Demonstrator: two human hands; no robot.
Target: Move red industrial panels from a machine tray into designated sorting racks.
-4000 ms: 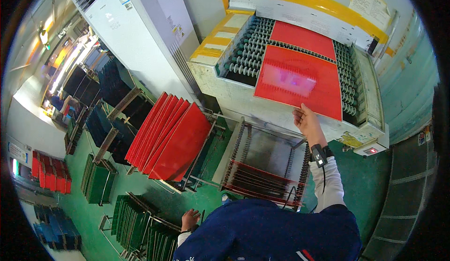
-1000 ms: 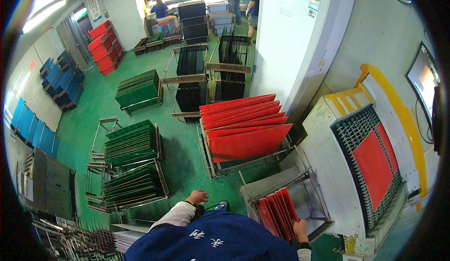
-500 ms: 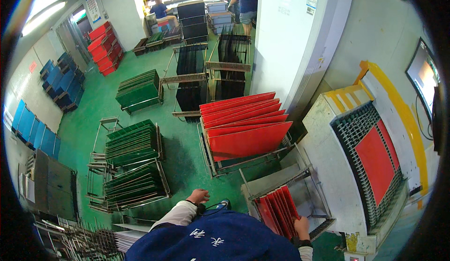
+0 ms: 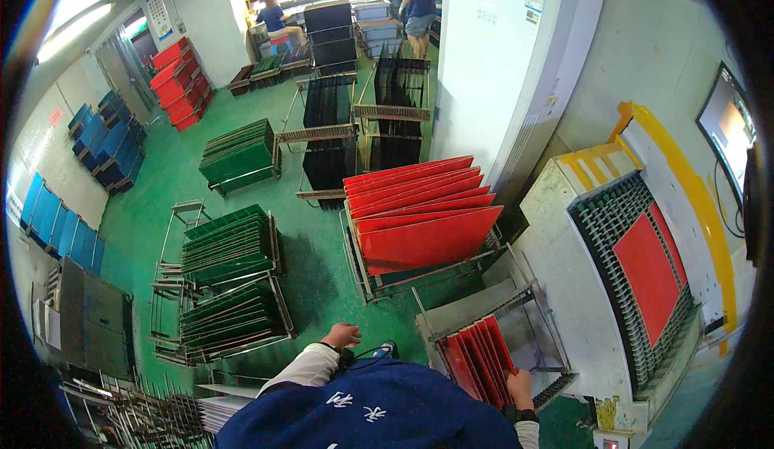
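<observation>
My right hand [image 4: 521, 388] grips the upper right corner of a red board [image 4: 501, 355], the outermost of several thin red boards standing side by side in a metal rack [image 4: 551, 320] at the lower right. Its fingertips are partly hidden behind the board's edge. Held in front of my dark blue apron [image 4: 363, 409], my left hand [image 4: 344, 335] has its fingers curled in, with nothing seen in them.
Right of the rack, a roller conveyor [image 4: 592, 207] carries red boards [image 4: 648, 280]. Ahead stands a rack of larger red boards [image 4: 427, 243]; racks of green boards [image 4: 230, 247] line the left. Behind are black boards [image 4: 326, 102], a white cabinet [image 4: 484, 62] and several people [image 4: 419, 2].
Both of my hands keep nearly the same place and grip. A standing person at the far back has shifted a little to the left.
</observation>
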